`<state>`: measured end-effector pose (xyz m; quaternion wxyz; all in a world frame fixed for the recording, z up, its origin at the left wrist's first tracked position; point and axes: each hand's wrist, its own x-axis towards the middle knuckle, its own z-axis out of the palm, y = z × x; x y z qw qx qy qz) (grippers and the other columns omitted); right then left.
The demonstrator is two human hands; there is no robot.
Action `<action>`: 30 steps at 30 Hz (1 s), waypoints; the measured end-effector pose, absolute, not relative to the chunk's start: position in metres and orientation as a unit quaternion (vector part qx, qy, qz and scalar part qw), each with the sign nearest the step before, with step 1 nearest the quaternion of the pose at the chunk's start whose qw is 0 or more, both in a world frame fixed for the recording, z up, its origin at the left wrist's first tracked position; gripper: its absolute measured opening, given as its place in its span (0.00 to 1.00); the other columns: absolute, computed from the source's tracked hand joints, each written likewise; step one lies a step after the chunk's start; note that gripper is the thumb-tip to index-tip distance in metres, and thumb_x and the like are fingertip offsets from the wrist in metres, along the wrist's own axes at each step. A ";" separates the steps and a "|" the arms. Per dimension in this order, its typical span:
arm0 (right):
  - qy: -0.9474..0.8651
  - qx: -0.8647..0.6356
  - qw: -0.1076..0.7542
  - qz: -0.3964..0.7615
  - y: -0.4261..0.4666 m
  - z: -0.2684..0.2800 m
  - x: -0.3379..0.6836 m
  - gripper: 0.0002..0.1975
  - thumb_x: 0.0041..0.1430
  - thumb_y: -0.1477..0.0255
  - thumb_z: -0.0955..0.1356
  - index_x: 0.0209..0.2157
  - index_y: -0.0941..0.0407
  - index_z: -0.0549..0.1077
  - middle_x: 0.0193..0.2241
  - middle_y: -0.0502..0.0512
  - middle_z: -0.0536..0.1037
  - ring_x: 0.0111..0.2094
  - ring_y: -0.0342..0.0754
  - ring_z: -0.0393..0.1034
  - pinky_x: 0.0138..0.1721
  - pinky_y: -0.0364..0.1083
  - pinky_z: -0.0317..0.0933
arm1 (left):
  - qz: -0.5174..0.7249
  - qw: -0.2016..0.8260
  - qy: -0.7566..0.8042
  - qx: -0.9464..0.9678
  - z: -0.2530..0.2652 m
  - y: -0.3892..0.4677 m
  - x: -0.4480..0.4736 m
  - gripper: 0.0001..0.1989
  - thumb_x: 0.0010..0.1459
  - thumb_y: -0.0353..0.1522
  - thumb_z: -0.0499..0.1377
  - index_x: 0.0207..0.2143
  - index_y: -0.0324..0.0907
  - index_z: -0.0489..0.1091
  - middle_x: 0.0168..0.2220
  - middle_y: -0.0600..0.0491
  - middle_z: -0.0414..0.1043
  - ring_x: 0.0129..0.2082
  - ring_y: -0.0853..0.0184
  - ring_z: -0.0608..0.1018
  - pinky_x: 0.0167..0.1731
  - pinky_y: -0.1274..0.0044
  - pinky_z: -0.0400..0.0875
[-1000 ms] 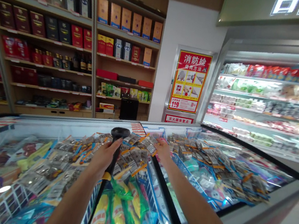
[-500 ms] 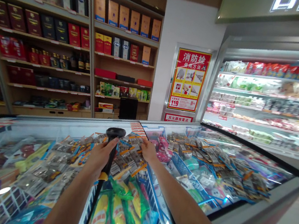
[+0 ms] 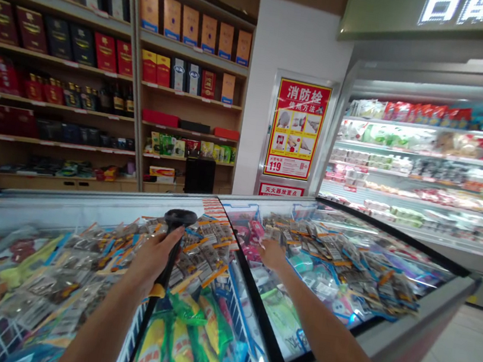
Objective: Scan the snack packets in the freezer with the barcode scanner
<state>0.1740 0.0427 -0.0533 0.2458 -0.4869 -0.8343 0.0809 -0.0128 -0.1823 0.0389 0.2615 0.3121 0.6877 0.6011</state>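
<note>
My left hand (image 3: 158, 256) is wrapped around the handle of a black barcode scanner (image 3: 180, 218), its head upward and a cable trailing down from the yellow-ended grip. Grey and orange packets (image 3: 207, 248) lie just beyond it on the freezer. My right hand (image 3: 273, 255) reaches over the right section, with its fingertips by a pink package (image 3: 254, 234) and close to more grey packets (image 3: 331, 244). Its fingers are partly hidden, so whether they touch or grip anything is unclear. Between my arms, yellow-and-green bags (image 3: 183, 340) sit inside a white wire basket (image 3: 244, 319).
A black frame strip (image 3: 250, 278) divides the glass-topped freezer. Wooden shelves (image 3: 186, 95) with boxes and bottles stand behind, beside a red and yellow poster (image 3: 297, 130). On the right is a lit open refrigerator (image 3: 429, 153) above a tiled floor (image 3: 455, 355).
My right hand has moved rightward from the black dividing strip to the right section by the pink package. My left hand still holds the scanner. The view has turned slightly right.
</note>
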 end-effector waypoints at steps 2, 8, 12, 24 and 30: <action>-0.831 -0.491 0.246 0.086 0.044 -0.055 0.187 0.12 0.53 0.69 0.60 0.28 0.56 0.73 0.31 0.56 0.74 0.38 0.51 0.66 0.39 0.49 0.54 | 0.591 0.265 0.693 0.317 0.040 -0.183 -0.008 0.19 0.41 0.48 0.55 0.19 0.40 0.64 0.15 0.54 0.65 0.15 0.71 0.67 0.15 0.80 0.58; -0.780 -0.546 0.299 0.069 0.053 -0.054 0.207 0.16 0.50 0.64 0.61 0.37 0.58 0.71 0.36 0.61 0.73 0.40 0.54 0.65 0.37 0.48 0.56 | 0.605 0.286 0.669 0.324 0.044 -0.184 0.005 0.16 0.42 0.45 0.55 0.18 0.40 0.62 0.14 0.56 0.64 0.14 0.73 0.65 0.15 0.81 0.57; -0.785 -0.535 0.284 0.128 0.053 -0.054 0.208 0.20 0.43 0.63 0.66 0.39 0.57 0.71 0.41 0.62 0.71 0.46 0.60 0.60 0.42 0.54 0.52 | 0.611 0.334 0.640 0.323 0.042 -0.182 0.013 0.18 0.41 0.46 0.56 0.19 0.39 0.62 0.14 0.56 0.64 0.14 0.74 0.65 0.15 0.81 0.57; -0.753 -0.458 0.319 0.348 0.048 -0.041 0.227 0.09 0.29 0.70 0.70 0.10 0.56 0.66 0.08 0.46 0.64 0.16 0.43 0.61 0.19 0.40 0.52 | 0.594 0.404 0.610 0.334 0.043 -0.185 0.030 0.17 0.42 0.45 0.56 0.22 0.39 0.63 0.17 0.56 0.65 0.16 0.73 0.67 0.17 0.82 0.60; -0.648 -0.444 0.461 0.414 0.057 -0.046 0.225 0.10 0.40 0.66 0.64 0.26 0.57 0.70 0.22 0.50 0.73 0.25 0.45 0.67 0.24 0.41 0.58 | 0.576 0.453 0.579 0.357 0.043 -0.186 0.032 0.17 0.44 0.44 0.55 0.22 0.38 0.63 0.18 0.54 0.66 0.16 0.74 0.67 0.16 0.82 0.60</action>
